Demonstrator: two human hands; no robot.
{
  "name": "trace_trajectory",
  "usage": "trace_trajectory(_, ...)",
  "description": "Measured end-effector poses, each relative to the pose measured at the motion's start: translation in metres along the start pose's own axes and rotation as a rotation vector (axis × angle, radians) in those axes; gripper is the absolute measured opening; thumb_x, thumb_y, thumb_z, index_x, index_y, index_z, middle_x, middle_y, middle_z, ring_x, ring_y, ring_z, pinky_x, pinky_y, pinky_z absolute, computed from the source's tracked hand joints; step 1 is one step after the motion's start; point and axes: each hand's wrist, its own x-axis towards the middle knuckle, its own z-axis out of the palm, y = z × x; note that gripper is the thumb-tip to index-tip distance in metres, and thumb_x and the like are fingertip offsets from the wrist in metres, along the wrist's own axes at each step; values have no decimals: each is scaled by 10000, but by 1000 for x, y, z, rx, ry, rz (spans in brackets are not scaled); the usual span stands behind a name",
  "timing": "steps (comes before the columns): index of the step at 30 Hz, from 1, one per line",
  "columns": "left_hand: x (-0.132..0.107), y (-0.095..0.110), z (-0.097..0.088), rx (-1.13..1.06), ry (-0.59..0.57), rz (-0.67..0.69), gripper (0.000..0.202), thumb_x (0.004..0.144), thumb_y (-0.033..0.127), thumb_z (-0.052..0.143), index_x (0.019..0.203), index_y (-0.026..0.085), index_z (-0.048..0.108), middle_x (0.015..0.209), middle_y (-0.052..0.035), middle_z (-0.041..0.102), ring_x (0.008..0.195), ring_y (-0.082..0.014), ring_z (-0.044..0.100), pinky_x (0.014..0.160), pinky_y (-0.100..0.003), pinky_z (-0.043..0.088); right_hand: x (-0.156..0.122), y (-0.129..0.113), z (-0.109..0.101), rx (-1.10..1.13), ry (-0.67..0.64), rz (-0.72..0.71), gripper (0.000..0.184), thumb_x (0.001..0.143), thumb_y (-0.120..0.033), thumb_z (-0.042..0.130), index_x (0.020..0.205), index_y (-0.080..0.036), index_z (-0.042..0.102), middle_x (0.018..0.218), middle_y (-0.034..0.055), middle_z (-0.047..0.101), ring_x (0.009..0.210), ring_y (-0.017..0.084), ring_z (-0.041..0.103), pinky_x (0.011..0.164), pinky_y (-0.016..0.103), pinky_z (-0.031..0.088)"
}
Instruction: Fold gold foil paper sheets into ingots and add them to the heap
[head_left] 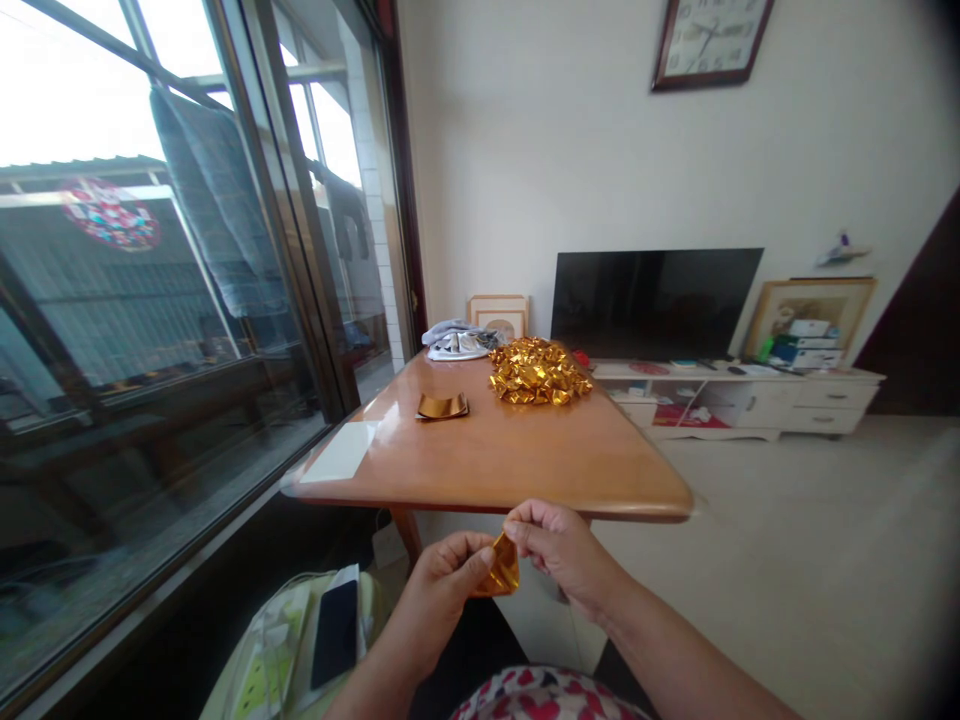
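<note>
A small folded piece of shiny gold foil point(499, 568) sat between both hands, just past the near edge of the table and below it. The left hand point(437, 598) had a closed grip on its lower side, with the thumb pressed against the foil, while the right hand point(559, 552) pinched its upper corner in a tight grip. Beyond them, on the orange-brown wooden table point(570, 465), lay a heaped pile of crinkled gold foil pieces point(538, 371), a flat gold foil square on dark backing point(442, 406), a white paper sheet point(341, 450) and a rumpled grey cloth point(457, 342)
</note>
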Motion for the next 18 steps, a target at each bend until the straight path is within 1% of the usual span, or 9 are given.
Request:
trace_trajectory(1,0,1,-2,15,8,8,301,841,440,720,884,143,739,832,-69,700,743,-155,586,700,-240,438,1,1,-3,38,20,28,220,823,-384,684,818,-169,639,620,-46,543,523,78,373,513,223,261)
trace_trajectory(3,-1,3,-6,54,31,24,286,828,431,733,864,148,742,835,-64,708,786,-169,596,747,-251,441,1,2,-9,102,43,65,232,829,-393,684,831,-169,625,590,-54,525,478,65,320,478,221,200)
trace_trajectory(6,-3,3,-12,95,34,30,269,830,419,730,834,149,733,797,-43,695,773,-162,578,752,-253,427,1,4,-15,163,27,66,237,830,-386,696,825,-165,611,582,-53,523,455,52,312,459,218,169)
trace_trajectory(12,-2,2,-21,113,-23,33,253,840,397,725,844,144,712,801,-35,679,770,-155,561,754,-261,414,-3,6,-16,231,18,125,235,834,-374,703,836,-157,613,617,-31,576,450,44,363,448,199,196)
trace_trajectory(16,-2,3,-26,128,-51,38,232,837,365,722,916,146,718,875,-44,688,815,-160,567,779,-262,409,-4,5,-14,187,23,121,256,840,-398,697,878,-157,619,669,4,653,461,53,410,444,187,237)
trace_trajectory(18,-3,5,-27,135,-42,46,214,825,341,722,914,146,718,855,-34,677,788,-144,553,749,-243,398,-4,4,-14,168,12,108,263,841,-398,696,901,-153,621,706,21,683,479,57,440,453,182,267)
